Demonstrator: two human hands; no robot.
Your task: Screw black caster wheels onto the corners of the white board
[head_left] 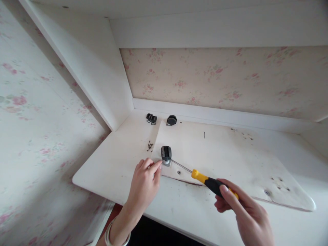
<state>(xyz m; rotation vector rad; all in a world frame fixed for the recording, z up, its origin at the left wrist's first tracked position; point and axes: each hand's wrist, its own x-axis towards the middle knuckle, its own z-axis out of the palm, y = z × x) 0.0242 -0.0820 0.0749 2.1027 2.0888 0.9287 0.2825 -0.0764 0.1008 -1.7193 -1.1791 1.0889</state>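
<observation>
1. Yellow-and-black plastic-handled screwdriver (200,176): your right grip (246,205) is wrapped around its handle, shaft pointing to ten o'clock. Its low slant could let the tip skid off, especially if you push sideways.
2. Black-and-grey twin-wheeled caster (166,153): it sits at six o'clock in your view, on the white round-cornered board (210,150). Your left grip (145,179) touches its base; whether those fingers pinch or merely steady it, I cannot tell. A loose hold might let the caster twist, and a slipping tip could jab your fingertips.
3. Small dark screws (150,146): lying at the caster's ten o'clock, they could scatter if knocked.
</observation>
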